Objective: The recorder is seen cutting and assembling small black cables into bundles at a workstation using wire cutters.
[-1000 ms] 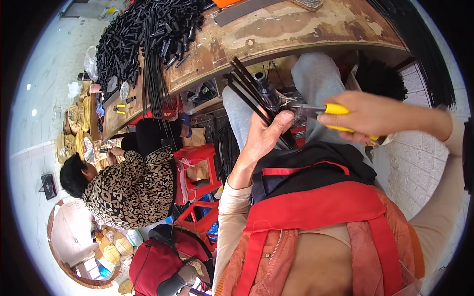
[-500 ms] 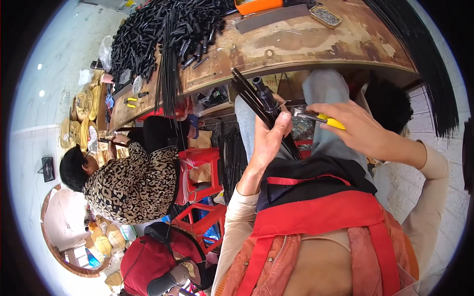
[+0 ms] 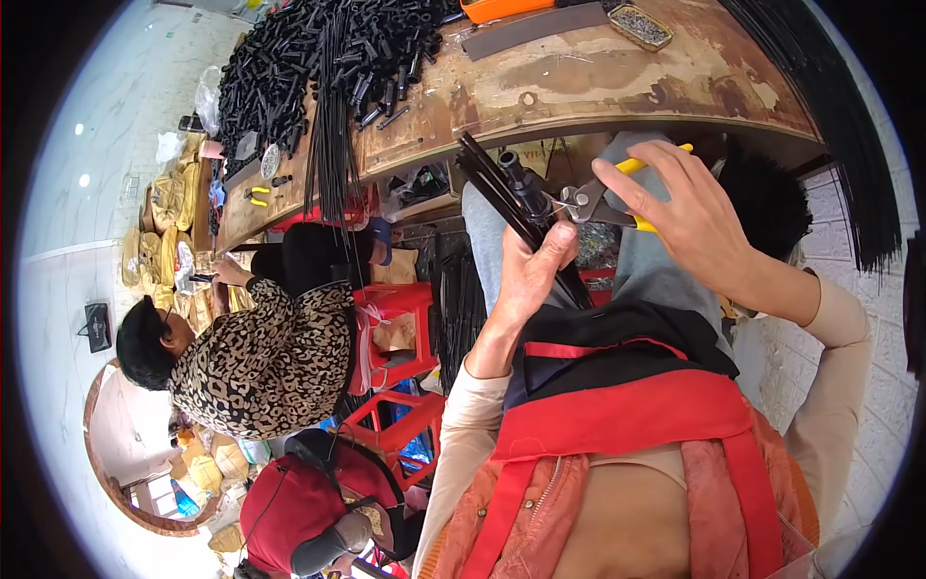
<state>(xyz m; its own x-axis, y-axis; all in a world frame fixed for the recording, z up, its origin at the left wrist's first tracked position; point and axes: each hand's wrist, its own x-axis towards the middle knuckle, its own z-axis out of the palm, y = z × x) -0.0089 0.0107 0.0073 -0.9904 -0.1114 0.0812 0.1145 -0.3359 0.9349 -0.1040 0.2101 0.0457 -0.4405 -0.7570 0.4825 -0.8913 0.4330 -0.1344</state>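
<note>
A bundle of black rods (image 3: 494, 193) is clasped in the grip of the left hand (image 3: 532, 268), and a ribbed black tube (image 3: 524, 183) is held alongside it, the open end tilted up toward the tabletop (image 3: 579, 96). The thumb is laid over the near side of the bundle. In the grip of the right hand (image 3: 690, 207), a pair of pliers (image 3: 590, 203) is clamped by its yellow handles, which are spread well apart. The metal head of the pliers is brought right beside the tube, where a thin bright wire (image 3: 559, 204) can be seen; whether the wire is touched cannot be told.

Both hands are held above the knees, just short of the tabletop's edge. On the tabletop, a large pile of black tubes (image 3: 280, 72) is heaped at the left, and a bunch of thin rods (image 3: 333, 145) is left hanging over the edge. Farther right, an orange tray (image 3: 506, 9), a grey strip (image 3: 535, 31) and a small dish (image 3: 660, 46) filled with little metal pieces are set out. Another pair of yellow-handled pliers (image 3: 257, 197) is laid near the left end. Farther left, a patterned top (image 3: 265, 362) is worn by a seated co-worker.
</note>
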